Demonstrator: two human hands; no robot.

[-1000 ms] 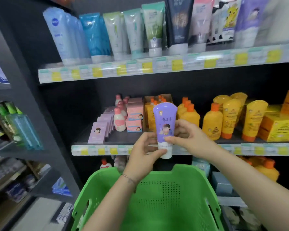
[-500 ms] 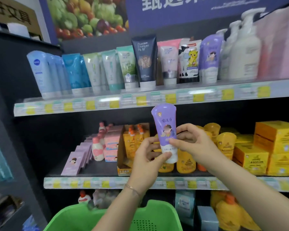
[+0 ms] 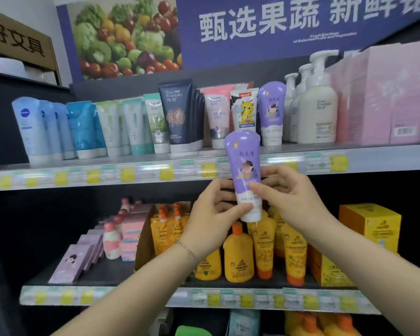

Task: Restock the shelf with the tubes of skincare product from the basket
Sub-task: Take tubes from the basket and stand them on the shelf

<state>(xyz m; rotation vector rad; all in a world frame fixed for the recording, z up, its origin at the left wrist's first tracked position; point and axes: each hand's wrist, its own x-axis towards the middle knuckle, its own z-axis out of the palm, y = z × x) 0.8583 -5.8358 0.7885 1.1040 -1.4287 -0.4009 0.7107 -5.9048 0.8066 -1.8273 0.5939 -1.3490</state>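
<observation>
A purple tube (image 3: 245,166) with a white cap stands upright, cap down, held in both hands in front of the upper shelf's edge. My left hand (image 3: 212,214) grips its lower part from the left. My right hand (image 3: 286,197) pinches it from the right. A matching purple tube (image 3: 271,112) stands on the upper shelf (image 3: 204,163), just above and right of the held one. Only a sliver of the green basket (image 3: 192,331) shows at the bottom edge.
The upper shelf holds a row of blue, green, navy and pink tubes (image 3: 121,124), white pump bottles (image 3: 315,110) and pink boxes (image 3: 383,93). The lower shelf (image 3: 204,297) carries orange bottles (image 3: 238,253), yellow boxes (image 3: 371,229) and purple packs (image 3: 75,260).
Both hands have lifted the purple tube from above the basket up to the upper shelf's edge. My view has tilted upward, so the basket has almost dropped out of sight.
</observation>
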